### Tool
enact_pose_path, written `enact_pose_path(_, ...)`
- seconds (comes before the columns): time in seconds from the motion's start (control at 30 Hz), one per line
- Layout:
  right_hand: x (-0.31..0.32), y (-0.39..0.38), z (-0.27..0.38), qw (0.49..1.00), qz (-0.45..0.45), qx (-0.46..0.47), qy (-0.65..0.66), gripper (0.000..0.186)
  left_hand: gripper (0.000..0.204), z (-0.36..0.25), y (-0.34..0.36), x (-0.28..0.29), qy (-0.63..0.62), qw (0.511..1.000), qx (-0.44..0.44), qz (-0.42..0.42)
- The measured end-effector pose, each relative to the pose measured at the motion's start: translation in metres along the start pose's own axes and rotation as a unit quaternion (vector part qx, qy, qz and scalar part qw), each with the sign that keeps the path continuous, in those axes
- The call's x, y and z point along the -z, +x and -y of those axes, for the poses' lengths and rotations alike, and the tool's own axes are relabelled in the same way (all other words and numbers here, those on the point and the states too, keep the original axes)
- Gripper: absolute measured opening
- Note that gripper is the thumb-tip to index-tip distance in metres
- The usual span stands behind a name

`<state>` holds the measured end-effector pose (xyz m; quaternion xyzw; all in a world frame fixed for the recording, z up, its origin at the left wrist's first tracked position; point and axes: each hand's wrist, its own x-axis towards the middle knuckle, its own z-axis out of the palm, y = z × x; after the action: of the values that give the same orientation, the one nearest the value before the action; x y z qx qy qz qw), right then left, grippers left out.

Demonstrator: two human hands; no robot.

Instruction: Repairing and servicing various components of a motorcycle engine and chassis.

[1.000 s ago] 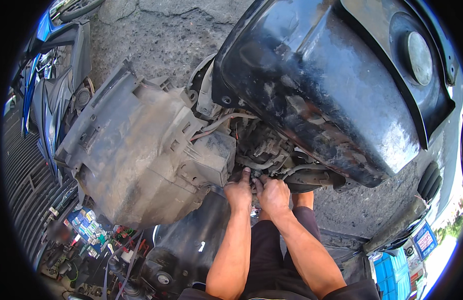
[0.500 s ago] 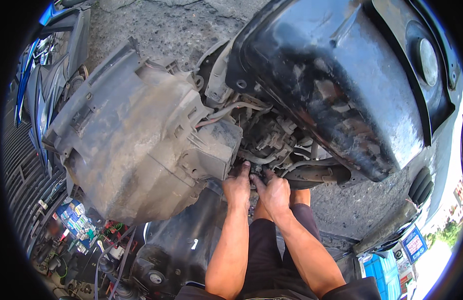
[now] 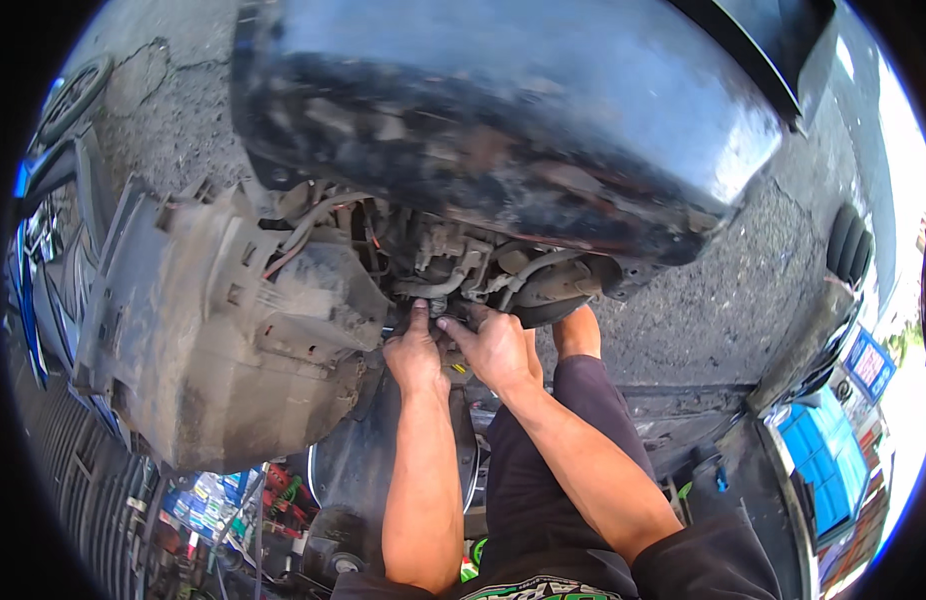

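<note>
My left hand (image 3: 416, 358) and my right hand (image 3: 495, 352) work close together at the lower edge of a grimy metal engine part (image 3: 448, 255) with hoses around it. The left thumb presses up against the underside of this part, its other fingers curled. Opposite it, my right thumb and fingers pinch inward at the same spot. Whatever sits between the fingertips is too small and shadowed to make out. A grey hose (image 3: 543, 264) curves past just right of my right hand. Left of my hands stands a dusty grey plastic housing (image 3: 223, 350).
A big glossy black body panel or tank (image 3: 503, 130) overhangs the engine part from above. Rough pavement (image 3: 703, 310) spreads to the right. Blue motorcycle panels (image 3: 33, 300) stand at far left, above a ribbed metal grating. Tools and packets (image 3: 213, 505) crowd the lower left; a blue crate (image 3: 823, 455) stands lower right.
My view has turned, so the vehicle and both hands appear farther left, with the black panel lying more level. Both hands stay at the same engine part, fingers still closed.
</note>
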<state>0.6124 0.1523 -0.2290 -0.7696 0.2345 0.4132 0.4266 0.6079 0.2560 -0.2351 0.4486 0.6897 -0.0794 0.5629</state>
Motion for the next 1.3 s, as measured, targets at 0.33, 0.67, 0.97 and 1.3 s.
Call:
enact_pose_path(0.33, -0.016, -0.001, 0.004, 0.992, -0.017, -0.083, 0.09, 0.056, 0.028, -0.008, 0.012, 0.007, 0.081, 0.997, -0.01, 0.014)
enact_pose_path(0.67, -0.031, -0.008, 0.002, 0.966, -0.018, -0.127, 0.222, 0.052, 0.027, -0.004, 0.007, 0.006, 0.146, 0.981, -0.119, 0.046)
enact_pose_path(0.97, -0.018, 0.008, -0.011, 0.979, 0.022, -0.043, 0.2, 0.052, 0.027, 0.003, 0.008, 0.003, 0.111, 0.988, -0.104, -0.008)
enact_pose_path(1.3, -0.01, 0.012, -0.011, 0.994, 0.031, 0.01, 0.108, 0.041, 0.029, 0.005, 0.002, -0.006, 0.075, 0.994, -0.077, -0.013)
